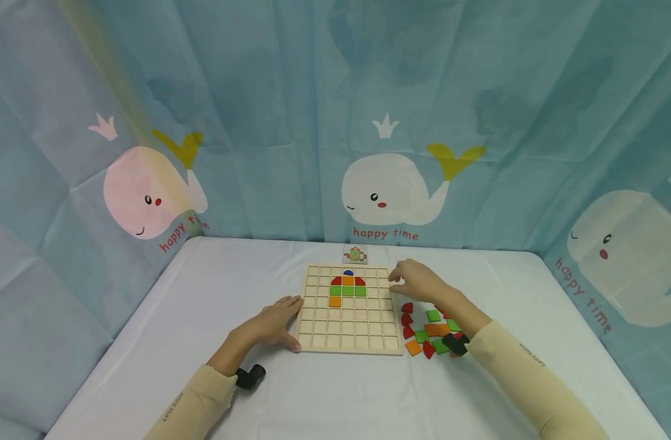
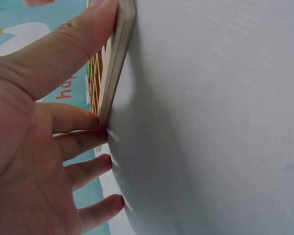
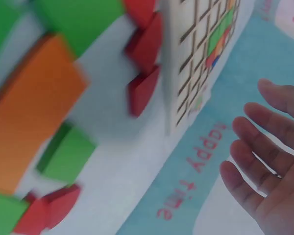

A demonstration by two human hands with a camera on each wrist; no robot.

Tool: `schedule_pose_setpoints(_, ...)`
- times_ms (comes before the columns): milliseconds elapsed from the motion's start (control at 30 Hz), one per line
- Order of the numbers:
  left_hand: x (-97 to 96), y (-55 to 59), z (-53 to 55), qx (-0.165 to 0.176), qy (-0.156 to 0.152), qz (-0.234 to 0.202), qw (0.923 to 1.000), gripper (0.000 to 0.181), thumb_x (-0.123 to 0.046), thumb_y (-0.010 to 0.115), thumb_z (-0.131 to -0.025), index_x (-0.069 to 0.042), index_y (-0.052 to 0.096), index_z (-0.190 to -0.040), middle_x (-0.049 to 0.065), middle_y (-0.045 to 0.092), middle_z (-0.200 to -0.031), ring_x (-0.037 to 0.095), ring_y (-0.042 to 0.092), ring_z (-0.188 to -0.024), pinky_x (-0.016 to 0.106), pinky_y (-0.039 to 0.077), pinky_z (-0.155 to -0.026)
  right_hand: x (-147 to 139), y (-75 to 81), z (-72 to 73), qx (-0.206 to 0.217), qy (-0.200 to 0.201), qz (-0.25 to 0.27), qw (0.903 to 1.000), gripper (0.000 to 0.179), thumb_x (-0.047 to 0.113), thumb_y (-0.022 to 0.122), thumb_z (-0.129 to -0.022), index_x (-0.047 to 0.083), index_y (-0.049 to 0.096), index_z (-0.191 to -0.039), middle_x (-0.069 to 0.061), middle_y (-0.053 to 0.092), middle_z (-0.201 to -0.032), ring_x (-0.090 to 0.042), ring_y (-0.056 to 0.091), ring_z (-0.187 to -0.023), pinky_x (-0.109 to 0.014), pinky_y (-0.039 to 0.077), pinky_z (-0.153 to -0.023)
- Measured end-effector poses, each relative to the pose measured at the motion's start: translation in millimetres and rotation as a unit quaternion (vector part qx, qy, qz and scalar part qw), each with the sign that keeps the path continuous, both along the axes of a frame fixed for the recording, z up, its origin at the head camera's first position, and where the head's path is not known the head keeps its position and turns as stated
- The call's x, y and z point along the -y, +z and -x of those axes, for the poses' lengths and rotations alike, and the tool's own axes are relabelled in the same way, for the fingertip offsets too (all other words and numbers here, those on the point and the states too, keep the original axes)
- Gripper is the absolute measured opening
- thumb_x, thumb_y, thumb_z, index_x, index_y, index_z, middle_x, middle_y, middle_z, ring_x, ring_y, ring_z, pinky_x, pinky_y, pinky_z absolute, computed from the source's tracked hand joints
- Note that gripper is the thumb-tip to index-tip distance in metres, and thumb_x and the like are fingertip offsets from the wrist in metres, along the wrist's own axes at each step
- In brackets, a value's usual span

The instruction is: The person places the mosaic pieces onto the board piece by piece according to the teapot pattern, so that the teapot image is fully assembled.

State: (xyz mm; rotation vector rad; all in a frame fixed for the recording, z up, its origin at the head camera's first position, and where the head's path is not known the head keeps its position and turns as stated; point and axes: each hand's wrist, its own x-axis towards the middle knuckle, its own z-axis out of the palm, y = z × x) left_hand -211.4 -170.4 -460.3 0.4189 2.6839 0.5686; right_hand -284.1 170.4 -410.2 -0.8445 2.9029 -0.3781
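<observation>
A wooden grid board (image 1: 349,324) lies on the table. On it are a blue piece (image 1: 348,273) on top, an orange square (image 1: 348,281) between two red quarter-round pieces, a row of green squares (image 1: 348,291), and another orange square (image 1: 335,302) below. My left hand (image 1: 272,321) rests at the board's left side. Its thumb (image 2: 83,39) touches the edge near the front corner, and the fingers extend straight along the side and onto the cloth. Above the board's right edge, my right hand (image 1: 420,282) hovers with loosely bent, spread fingers and nothing in them.
Right of the board lie loose pieces: red quarter-rounds (image 1: 407,319), green squares (image 1: 433,316) and orange ones (image 1: 413,348), some hidden under the right forearm. A small pattern card (image 1: 355,254) lies behind the board. A blue whale-print curtain (image 1: 291,183) hangs behind the white table.
</observation>
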Motion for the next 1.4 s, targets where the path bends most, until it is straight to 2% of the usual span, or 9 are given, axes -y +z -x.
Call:
schedule_pose_setpoints(167, 0.1, -0.1, -0.1, -0.003, 0.000, -0.002, 1.0000, 0.108, -0.033, 0.088, -0.066, 0.000, 0.030, -0.151, 0.018, 0.027, -0.160, 0.039, 0.020, -0.149, 0.065, 0.022, -0.115, -20.8, -1.9, -5.8, 0.033, -0.038, -0.005, 0.9987, 0.023, 0.021, 0.072, -0.087, 0.006, 0.075, -0.105, -0.005, 0.068, -0.100, -0.025, 0.060, -0.099, -0.041, 0.054, -0.090)
schedule_pose_setpoints(533, -0.2, -1.7, -1.4, 0.004, 0.002, -0.002, 1.0000, 0.108, -0.033, 0.088, -0.066, 0.000, 0.030, -0.151, 0.018, 0.027, -0.160, 0.039, 0.019, -0.149, 0.063, 0.021, -0.117, -57.6, -22.0, -20.0, 0.093, -0.084, 0.000, 0.9921, 0.019, 0.016, 0.070, -0.087, 0.010, 0.075, -0.104, -0.005, 0.067, -0.106, -0.021, 0.055, -0.096, -0.042, 0.054, -0.091)
schedule_pose_setpoints(833, -0.2, -2.2, -0.5, 0.001, 0.003, 0.000, 1.0000, 0.109, -0.034, 0.088, -0.065, 0.001, 0.030, -0.151, 0.018, 0.027, -0.160, 0.039, 0.020, -0.149, 0.062, 0.021, -0.117, -74.5, -38.8, -25.3, 0.090, -0.063, -0.012, 0.9939, 0.018, 0.014, 0.076, -0.083, 0.008, 0.076, -0.100, 0.002, 0.065, -0.094, -0.014, 0.052, -0.086, -0.034, 0.055, -0.083)
schedule_pose_setpoints(1167, 0.9, -1.6, 2.2, -0.002, 0.000, -0.001, 1.0000, 0.110, -0.034, 0.089, -0.065, 0.000, 0.030, -0.151, 0.017, 0.026, -0.160, 0.038, 0.019, -0.149, 0.063, 0.021, -0.117, -76.7, -38.5, -28.7, 0.076, -0.063, -0.022, 0.9948, 0.018, 0.013, 0.077, -0.082, 0.009, 0.076, -0.099, 0.002, 0.064, -0.090, -0.014, 0.051, -0.083, -0.031, 0.055, -0.080)
schedule_pose_setpoints(1400, 1.7, -5.2, 2.6, -0.001, 0.001, 0.004, 1.0000, 0.110, -0.035, 0.088, -0.065, -0.001, 0.030, -0.152, 0.017, 0.027, -0.160, 0.039, 0.019, -0.149, 0.064, 0.021, -0.116, -76.6, -39.4, -30.9, 0.076, -0.059, -0.018, 0.9952, 0.017, 0.012, 0.077, -0.081, 0.008, 0.076, -0.098, 0.002, 0.064, -0.090, -0.013, 0.051, -0.083, -0.032, 0.055, -0.079)
